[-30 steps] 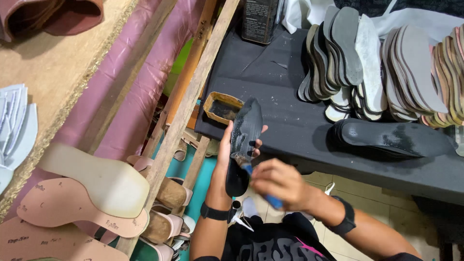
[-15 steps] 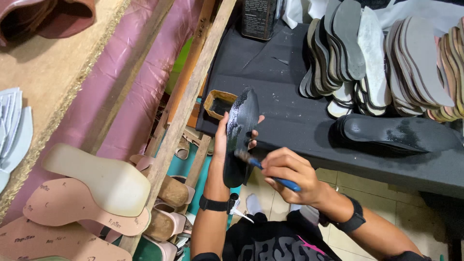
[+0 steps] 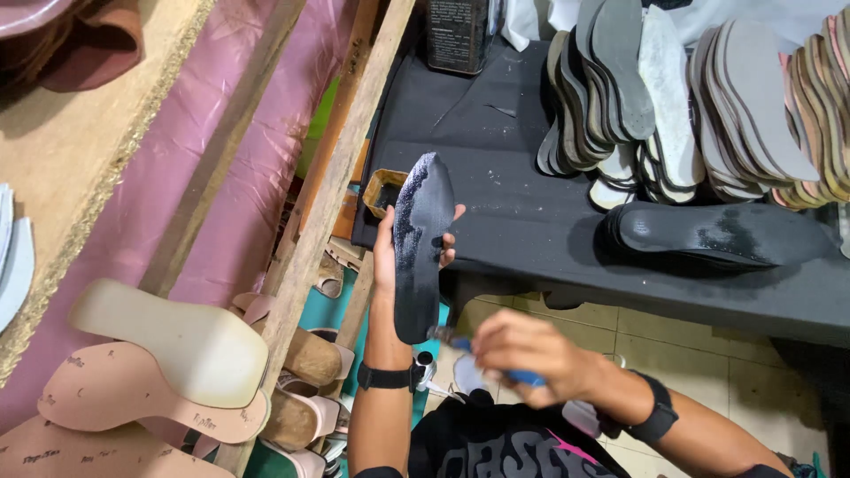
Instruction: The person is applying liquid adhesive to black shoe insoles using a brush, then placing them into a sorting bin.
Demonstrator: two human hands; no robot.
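Note:
My left hand [image 3: 387,252] holds a black shoe sole [image 3: 420,243] upright from behind, its toe pointing away from me, a pale sheen along its left side. My right hand [image 3: 531,354] grips a blue-handled brush [image 3: 469,347] whose tip touches the heel end of the sole. The right hand is blurred by motion. A small brown glue pot [image 3: 382,188] sits on the corner of the black table [image 3: 513,221], just beyond the sole.
A dark sole [image 3: 717,232] lies flat on the black table, with rows of stacked soles [image 3: 708,97] standing behind it and a black can [image 3: 459,35] at the back. Pink and beige insoles [image 3: 168,350] lie at lower left beside wooden shelf rails [image 3: 336,177].
The sole has been raised and turned more upright. My right hand has slid the brush down from the middle of the sole to its heel end.

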